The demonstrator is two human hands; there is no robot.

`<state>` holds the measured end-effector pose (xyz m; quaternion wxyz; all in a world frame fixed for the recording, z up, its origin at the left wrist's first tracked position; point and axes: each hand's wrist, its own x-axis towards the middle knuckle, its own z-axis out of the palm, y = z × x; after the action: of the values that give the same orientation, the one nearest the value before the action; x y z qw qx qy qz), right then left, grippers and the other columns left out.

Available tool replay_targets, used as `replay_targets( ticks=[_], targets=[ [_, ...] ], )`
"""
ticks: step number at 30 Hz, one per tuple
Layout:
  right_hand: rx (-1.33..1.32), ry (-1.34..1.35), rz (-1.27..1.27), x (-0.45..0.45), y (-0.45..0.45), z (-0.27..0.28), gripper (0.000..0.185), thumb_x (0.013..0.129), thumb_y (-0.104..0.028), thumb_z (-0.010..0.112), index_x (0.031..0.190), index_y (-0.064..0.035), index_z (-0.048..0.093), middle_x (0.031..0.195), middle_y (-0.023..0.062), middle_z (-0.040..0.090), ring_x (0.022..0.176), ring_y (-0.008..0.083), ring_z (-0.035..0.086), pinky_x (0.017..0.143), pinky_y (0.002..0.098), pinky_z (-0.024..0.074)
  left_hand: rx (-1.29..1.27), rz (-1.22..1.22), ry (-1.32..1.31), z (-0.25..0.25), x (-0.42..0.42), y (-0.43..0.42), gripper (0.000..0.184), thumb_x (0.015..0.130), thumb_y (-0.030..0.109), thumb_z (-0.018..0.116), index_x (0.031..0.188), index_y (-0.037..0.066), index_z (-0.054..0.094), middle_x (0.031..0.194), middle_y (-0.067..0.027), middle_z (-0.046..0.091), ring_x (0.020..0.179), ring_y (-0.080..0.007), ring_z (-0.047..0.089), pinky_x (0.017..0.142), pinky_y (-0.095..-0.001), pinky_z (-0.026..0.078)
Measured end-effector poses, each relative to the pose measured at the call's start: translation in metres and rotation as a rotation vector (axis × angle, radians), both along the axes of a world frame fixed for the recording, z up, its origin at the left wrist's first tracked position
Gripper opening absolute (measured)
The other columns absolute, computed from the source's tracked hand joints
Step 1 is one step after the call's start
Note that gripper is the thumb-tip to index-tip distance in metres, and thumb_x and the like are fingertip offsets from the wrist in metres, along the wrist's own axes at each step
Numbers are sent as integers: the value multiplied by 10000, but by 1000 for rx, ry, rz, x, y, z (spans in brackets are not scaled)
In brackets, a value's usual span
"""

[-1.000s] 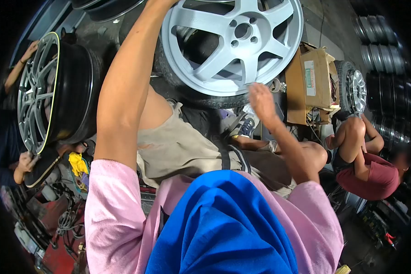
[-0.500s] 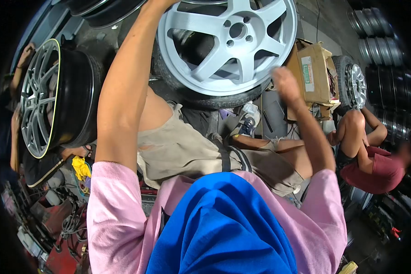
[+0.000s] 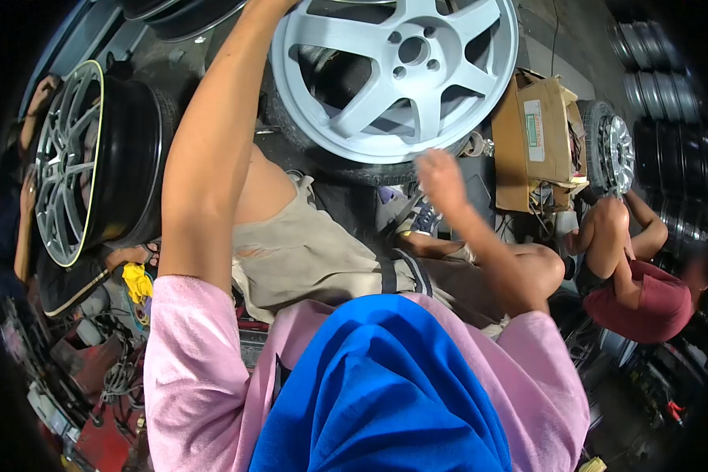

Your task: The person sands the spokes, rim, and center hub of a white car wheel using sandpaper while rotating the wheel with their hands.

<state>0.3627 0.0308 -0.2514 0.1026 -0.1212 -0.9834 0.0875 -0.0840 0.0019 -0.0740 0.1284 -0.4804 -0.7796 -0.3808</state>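
Note:
A pale grey-blue alloy wheel rim (image 3: 426, 116) with broad spokes lies face up on a black tyre (image 3: 346, 168). Close by the rim's lower edge is my right hand (image 3: 439, 177), its fingers curled and slightly blurred. Whatever those fingers may hold is hidden. My left forearm (image 3: 212, 126) reaches up along the rim's left side, and the hand itself lies past the top edge of the view.
To the left, other people's hands are by a grey rim with a yellow-green edge (image 3: 71, 165). A cardboard box (image 3: 515, 149) stands right of my wheel. Beyond it, a person in a dark red shirt (image 3: 637, 303) sits near a tyre with a shiny rim (image 3: 620, 153). Stacked rims (image 3: 676, 149) line the far right.
My right hand has moved left and down along the rim's lower edge, and its elbow has come inward. The left arm has barely shifted.

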Motion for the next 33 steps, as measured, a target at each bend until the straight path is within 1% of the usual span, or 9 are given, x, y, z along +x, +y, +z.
replay_targets(
  ticks=[3, 5, 7, 9, 11, 13, 20, 25, 33],
  targets=[
    [-281, 185, -154, -68, -94, 28, 225, 826, -28, 699, 1050, -14, 709, 1101, 212, 693, 1028, 430, 654, 882, 505, 531, -81, -52, -61, 19, 16, -10, 505, 918, 426, 704, 1171, -11, 695, 1148, -265, 702, 1126, -446, 646, 953, -495, 513],
    [-654, 231, -156, -101, -117, 45, 188, 934, -92, 629, 1084, -12, 710, 1021, 133, 733, 950, 304, 700, 792, 414, 536, -68, -88, -55, 15, 19, -11, 510, 926, 430, 697, 1177, -14, 688, 1141, -264, 702, 1124, -451, 644, 947, -497, 513],
    [-1204, 43, -127, -113, -129, 69, 256, 975, -186, 606, 1128, -8, 709, 1008, 188, 726, 919, 317, 703, 842, 420, 537, -14, -100, -54, 22, 28, -15, 502, 940, 435, 686, 1158, -17, 681, 1120, -271, 700, 1113, -455, 644, 935, -497, 513],
    [-1137, 181, -54, -102, -126, 58, 268, 991, -186, 618, 1166, -16, 730, 1056, 174, 749, 966, 244, 716, 867, 379, 543, -15, -131, -88, 27, 35, -21, 491, 962, 438, 664, 1143, -19, 672, 1104, -280, 696, 1099, -456, 647, 926, -495, 513],
    [-1479, 178, -329, -65, -109, 31, 224, 987, -122, 611, 1132, -14, 743, 1021, 143, 761, 956, 225, 720, 858, 370, 548, 42, -150, -70, 22, 37, -25, 478, 981, 436, 645, 1151, -11, 661, 1094, -284, 694, 1075, -458, 653, 906, -489, 513],
    [-1057, -33, -410, -14, -81, -14, 221, 963, -111, 650, 1141, -20, 745, 1019, 122, 760, 949, 219, 722, 841, 371, 551, 38, -232, -262, 30, 47, -31, 461, 995, 431, 630, 1146, -4, 656, 1071, -274, 699, 1044, -450, 663, 878, -480, 509],
    [-998, -7, -509, 2, -94, -20, 174, 888, -140, 734, 1010, -16, 733, 971, 141, 735, 923, 286, 719, 841, 379, 542, -24, -341, -340, 53, 79, -52, 431, 953, 387, 696, 1133, -3, 655, 999, -215, 709, 872, -298, 683, 789, -411, 524],
    [-575, 346, -346, -23, -96, 15, 168, 820, -65, 736, 977, -23, 693, 957, 172, 641, 925, 403, 639, 816, 448, 523, -25, -308, -216, 54, 65, -69, 449, 926, 363, 745, 1158, -9, 651, 996, -200, 715, 850, -265, 680, 786, -379, 537],
    [-418, 368, -224, -55, -109, -15, 198, 797, 9, 721, 988, -39, 716, 945, 153, 641, 924, 378, 635, 814, 461, 530, -46, -243, -327, 73, 62, -94, 410, 968, 407, 726, 1101, 21, 694, 868, -62, 684, 780, -133, 594, 717, -304, 496]
  ],
)
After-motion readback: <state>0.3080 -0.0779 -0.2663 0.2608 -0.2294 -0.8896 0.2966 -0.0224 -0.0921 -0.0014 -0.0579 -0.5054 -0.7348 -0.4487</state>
